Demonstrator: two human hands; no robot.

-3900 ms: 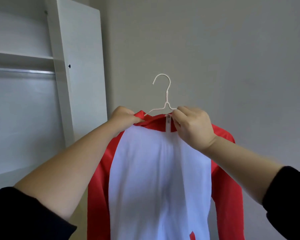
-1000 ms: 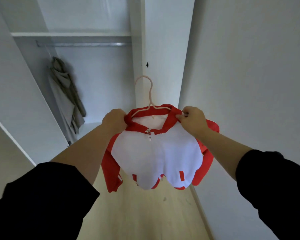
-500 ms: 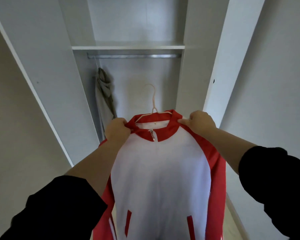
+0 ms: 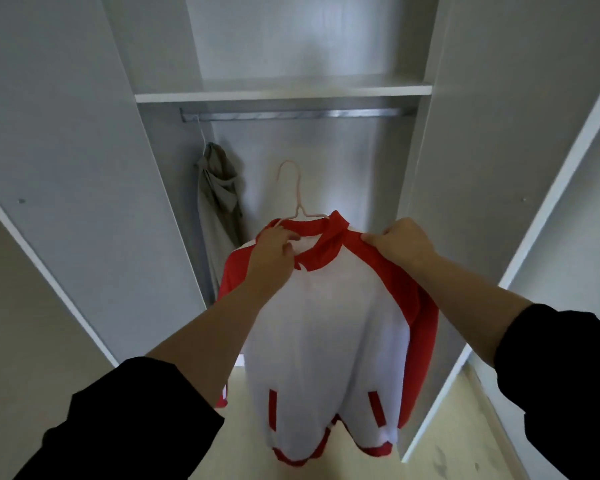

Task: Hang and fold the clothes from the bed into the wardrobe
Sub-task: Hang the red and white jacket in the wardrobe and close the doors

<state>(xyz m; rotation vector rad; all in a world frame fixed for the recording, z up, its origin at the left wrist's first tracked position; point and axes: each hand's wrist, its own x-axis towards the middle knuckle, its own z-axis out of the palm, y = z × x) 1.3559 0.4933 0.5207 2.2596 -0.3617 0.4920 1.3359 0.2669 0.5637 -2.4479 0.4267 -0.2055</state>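
A red and white jacket [image 4: 326, 341] hangs on a pale pink hanger [image 4: 297, 199], held up in front of the open wardrobe. My left hand [image 4: 274, 254] grips the jacket's red collar on the left side. On the right shoulder, my right hand [image 4: 400, 242] pinches the red fabric. The hanger's hook points up, well below the metal clothes rail [image 4: 291, 114] and not touching it.
A grey-green garment [image 4: 219, 202] hangs at the rail's left end. A white shelf [image 4: 281, 93] runs above the rail. White wardrobe side panels [image 4: 84, 168] stand left and right, with an open door [image 4: 541, 237] at the right. Pale wooden floor [image 4: 447, 445] lies below.
The view has swung from the bare wall to face the open wardrobe. Both hands have carried the jacket on its hanger closer to the rail compartment.
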